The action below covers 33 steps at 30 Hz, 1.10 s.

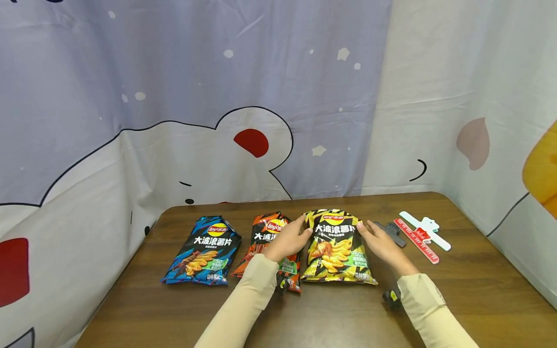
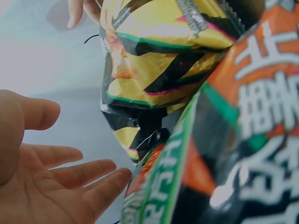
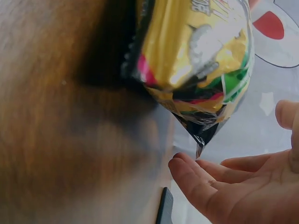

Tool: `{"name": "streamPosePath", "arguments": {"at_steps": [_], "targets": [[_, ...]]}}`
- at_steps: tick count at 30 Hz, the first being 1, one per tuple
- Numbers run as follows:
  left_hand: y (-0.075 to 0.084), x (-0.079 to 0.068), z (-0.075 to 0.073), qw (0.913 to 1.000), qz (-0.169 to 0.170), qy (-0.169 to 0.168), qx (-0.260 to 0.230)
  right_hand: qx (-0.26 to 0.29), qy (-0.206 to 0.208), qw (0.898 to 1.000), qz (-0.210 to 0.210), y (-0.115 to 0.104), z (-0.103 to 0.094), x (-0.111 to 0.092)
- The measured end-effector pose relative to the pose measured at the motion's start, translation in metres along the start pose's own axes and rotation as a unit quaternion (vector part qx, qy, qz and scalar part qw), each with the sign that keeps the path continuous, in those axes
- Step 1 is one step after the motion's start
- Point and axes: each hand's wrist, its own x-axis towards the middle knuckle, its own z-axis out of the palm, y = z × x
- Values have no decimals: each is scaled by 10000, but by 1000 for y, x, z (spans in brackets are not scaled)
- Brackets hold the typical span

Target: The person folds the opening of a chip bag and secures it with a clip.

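A yellow and black bag of potato chips (image 1: 332, 251) lies on the wooden table between both hands. At its upper left edge is my left hand (image 1: 287, 240), reaching over the orange bag of potato chips (image 1: 261, 237) and partly hiding it. In the left wrist view, the left hand's fingers (image 2: 70, 158) are spread and hold nothing. My right hand (image 1: 384, 245) stands at the yellow bag's right edge. The right wrist view shows its fingers (image 3: 201, 179) extended by the bag's pointed corner; whether they touch it I cannot tell.
A blue and black chip bag (image 1: 204, 256) lies at the left of the table. On the right are a black clip (image 1: 393, 233), a red clip (image 1: 417, 240) and a white clip (image 1: 428, 227), close together. A patterned curtain (image 1: 196, 159) hangs behind the table (image 1: 135, 299).
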Motion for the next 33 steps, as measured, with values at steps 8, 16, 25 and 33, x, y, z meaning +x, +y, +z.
{"name": "streamPosePath", "arguments": {"at_steps": [8,16,25,33], "targets": [[1,3,7,9999,-39,-94,94,534,-82,9984,146,0,4,1],[4,5,13,9993,138,-140,311,1207,-202,9923,184,5,11,3],[5,5,19,9985,182,-287,424,1345,-217,9903,257,6,13,5],[3,7,24,9969,266,-343,655,1354,-395,9894,342,9,13,5]]}}
